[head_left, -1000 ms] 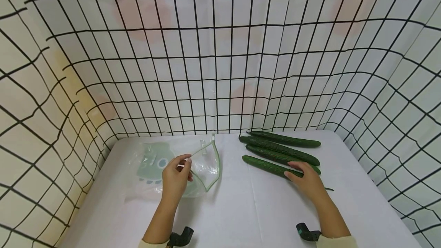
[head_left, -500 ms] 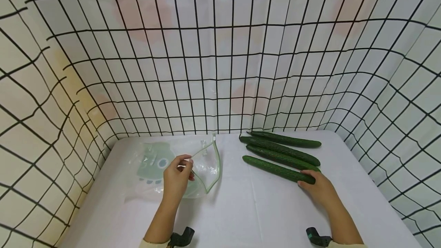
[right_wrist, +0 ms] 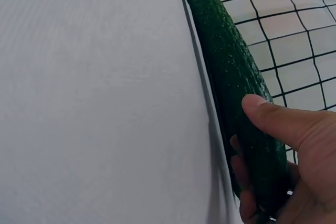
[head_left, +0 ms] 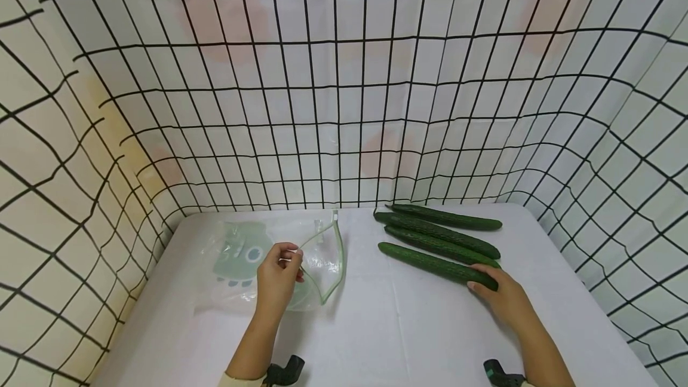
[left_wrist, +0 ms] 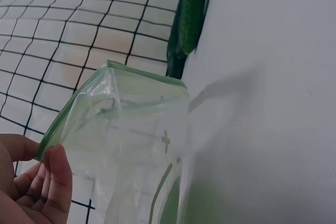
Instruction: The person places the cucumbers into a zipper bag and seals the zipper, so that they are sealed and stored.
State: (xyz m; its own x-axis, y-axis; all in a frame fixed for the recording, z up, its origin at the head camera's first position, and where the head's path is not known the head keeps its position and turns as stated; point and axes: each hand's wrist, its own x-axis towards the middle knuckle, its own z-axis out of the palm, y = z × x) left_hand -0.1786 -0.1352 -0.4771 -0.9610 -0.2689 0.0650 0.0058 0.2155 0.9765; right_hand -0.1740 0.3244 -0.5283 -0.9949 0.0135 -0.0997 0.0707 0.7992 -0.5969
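A clear zip bag [head_left: 220,294] with a green cartoon print lies at the left of the table, its green-edged mouth spread apart toward the right. My left hand [head_left: 278,273] pinches the near edge of that mouth between thumb and finger; in the left wrist view the bag [left_wrist: 142,145] gapes beside the fingers. At the right, the nearest cucumber [head_left: 424,260] lies slanted on the table. Its near right end is in my right hand [head_left: 502,294], and in the right wrist view the thumb lies over the cucumber [right_wrist: 226,56] with the fingers curled beneath it.
Several more cucumbers [head_left: 446,218] lie side by side behind the held one, close to the back. Black wire grid panels [head_left: 344,106] fence the back and both sides of the white table [head_left: 365,327].
My right hand has slid right along the nearest cucumber from its middle part to its near right end and grips it there. The left hand and bag have barely moved.
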